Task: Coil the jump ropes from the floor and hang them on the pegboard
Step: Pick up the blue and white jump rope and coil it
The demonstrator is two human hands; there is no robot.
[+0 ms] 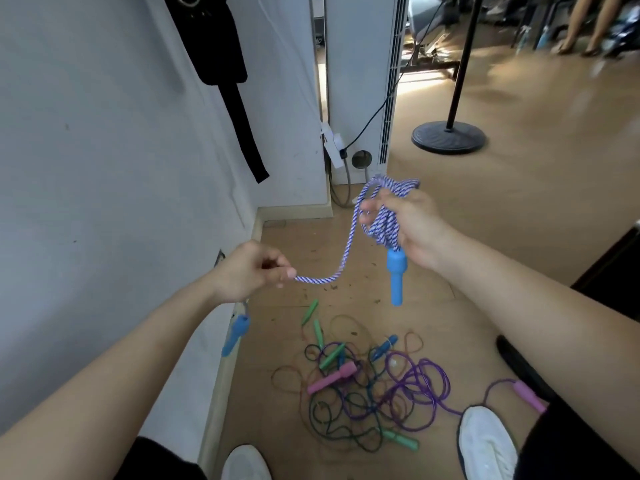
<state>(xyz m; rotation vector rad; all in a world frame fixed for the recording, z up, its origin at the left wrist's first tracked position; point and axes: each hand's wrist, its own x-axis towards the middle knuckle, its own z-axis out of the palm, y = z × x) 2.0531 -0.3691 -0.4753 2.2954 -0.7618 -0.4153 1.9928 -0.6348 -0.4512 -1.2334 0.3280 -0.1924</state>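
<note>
The blue-and-white braided jump rope (332,273) was up in the air between both hands, well above the wooden floor (519,220). Most of it sat as a bundle of loops in the right hand (412,230), whose fingers curled round the coil, and one blue plastic handle (396,278) dangled just beneath. A loose stretch sagged across to the left hand (249,271), which pinched the cord between thumb and fingertips. The second blue handle (235,334) hung below that wrist, near the white wall (104,168).

By my reading this rope was nearly coiled, with only the short span and the last handle left to gather in. Nothing could be seen hung yet (the pegboard was not in view at all). Much remained: a tangled heap of thin coloured ropes (363,410) lay on the floor between the person's white shoes (488,441), with a pink handle (332,377), green handles and purple loops knotted through one another. That snarl would likely need teasing apart before each rope could be wound.

Further out, a black fabric strap (239,116) hung on the wall, a tall white cabinet unit (360,81) stood in the corner, and a black round stand base (448,136) rested on the floor beyond.
</note>
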